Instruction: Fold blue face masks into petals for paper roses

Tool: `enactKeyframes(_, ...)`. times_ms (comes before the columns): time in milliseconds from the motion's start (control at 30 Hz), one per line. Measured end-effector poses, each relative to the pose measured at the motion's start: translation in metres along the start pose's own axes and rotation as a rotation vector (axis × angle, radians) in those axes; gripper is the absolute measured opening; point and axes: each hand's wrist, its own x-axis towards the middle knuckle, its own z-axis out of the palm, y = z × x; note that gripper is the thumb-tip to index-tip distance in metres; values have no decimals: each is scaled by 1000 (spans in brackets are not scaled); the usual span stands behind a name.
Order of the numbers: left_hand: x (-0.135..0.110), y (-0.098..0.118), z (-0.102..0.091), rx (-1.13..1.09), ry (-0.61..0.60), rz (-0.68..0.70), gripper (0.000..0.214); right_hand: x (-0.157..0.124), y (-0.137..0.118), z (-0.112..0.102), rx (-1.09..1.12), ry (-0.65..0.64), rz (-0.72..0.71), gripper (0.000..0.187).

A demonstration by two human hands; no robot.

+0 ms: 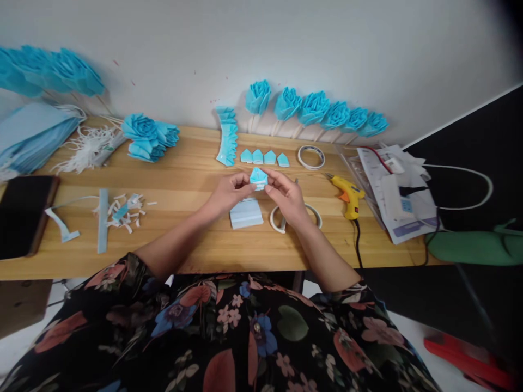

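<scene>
Between both hands is a small folded blue petal [258, 177] with a pointed top and a whitish strip across its lower part. My left hand [229, 194] pinches its left side, and my right hand [287, 197] grips the right side. Just beyond it lie several similar folded petals [269, 157] in a row. A pale blue creased sheet [246, 213] rests on the table below my fingers. Partly hidden by my right hand and wrist are a roll of tape [318, 217] and a greyish tool whose kind I cannot make out.
Blue fabric roses on sticks [314, 108] lean on the wall, with a stack of petals [227, 136] beside them. A yellow glue gun [347, 196] and another tape roll [311, 157] lie right. Left are scraps [127, 213], a phone [25, 216] and face masks [36, 136].
</scene>
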Motion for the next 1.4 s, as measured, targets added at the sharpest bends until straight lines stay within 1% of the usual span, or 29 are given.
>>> enactKeyframes(133,-1,0,1,63,-5,22,25,0,3,0,12,18,24,47)
enactKeyframes(200,-2,0,2,79,-21,32,25,0,5,0,5,33,17,45)
enactKeyframes(333,-2,0,2,43,-42,41,19,1,8,-1,-6,48,1,41)
enactKeyframes(600,0,-1,0,52,-21,29,15,1,2,-2,-66,47,-12,40)
enactKeyframes(1000,0,1,-1,40,23,-4,15,1,-4,-5,-53,64,21,38)
enactKeyframes(1167,-1,3,1,31,35,0,14,2,0,-4,-59,44,19,43)
enactKeyframes(1267,-1,4,1,29,37,-1,15,3,2,-4,-74,57,9,42)
enactKeyframes(1400,-1,5,1,30,72,-8,14,4,2,-7,-19,54,-4,41)
